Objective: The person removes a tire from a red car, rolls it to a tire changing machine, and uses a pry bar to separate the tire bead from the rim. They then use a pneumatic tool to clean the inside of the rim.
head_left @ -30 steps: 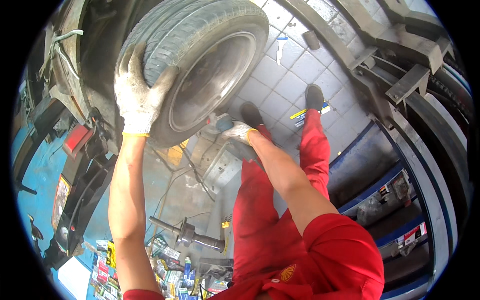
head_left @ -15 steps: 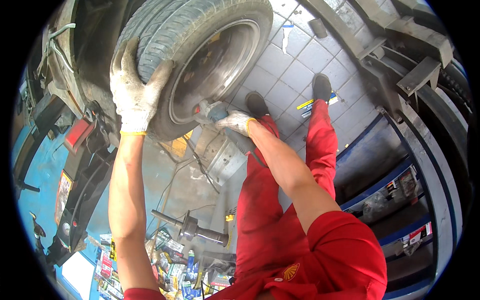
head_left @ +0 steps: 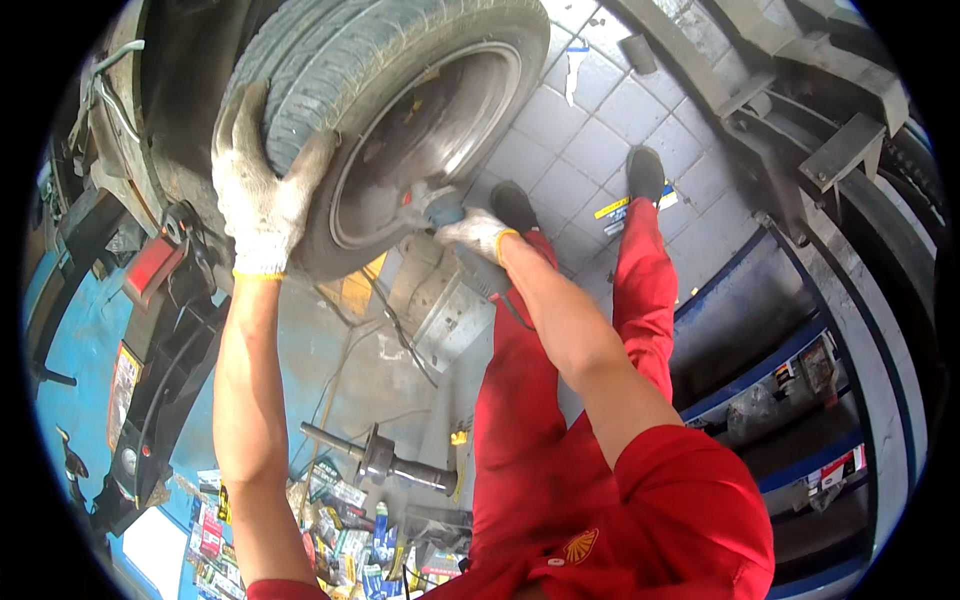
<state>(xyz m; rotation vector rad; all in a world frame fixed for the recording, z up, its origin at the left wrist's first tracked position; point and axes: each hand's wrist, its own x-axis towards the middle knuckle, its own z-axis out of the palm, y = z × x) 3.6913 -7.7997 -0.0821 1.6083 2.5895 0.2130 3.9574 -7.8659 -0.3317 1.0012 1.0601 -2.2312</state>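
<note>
My left hand [head_left: 262, 200], in a pale knitted glove with a yellow cuff edge, lies spread on the tyre [head_left: 345, 75]. Its fingers reach over the tread and its thumb rests by the sidewall. My right hand [head_left: 478, 233], gloved alike, is closed round a corded angle grinder [head_left: 444, 207]. The grinder's head, with a reddish part at its front, is at the lower inside of the wheel rim [head_left: 505, 105]. Whether its disc touches the metal cannot be made out. The rim's inside looks brownish and blurred.
Below the wheel is a grey box-shaped machine part [head_left: 450, 315] with cables beside it. A metal shaft with a flange [head_left: 385, 460] stands lower down, near a heap of small colourful packages [head_left: 340, 530]. Blue-edged shelves [head_left: 750, 370] are at right. Grey tiles [head_left: 610, 105] cover the floor.
My left hand has slid slightly left and down on the tyre. My right hand and the grinder's head have shifted a little up and right along the rim.
</note>
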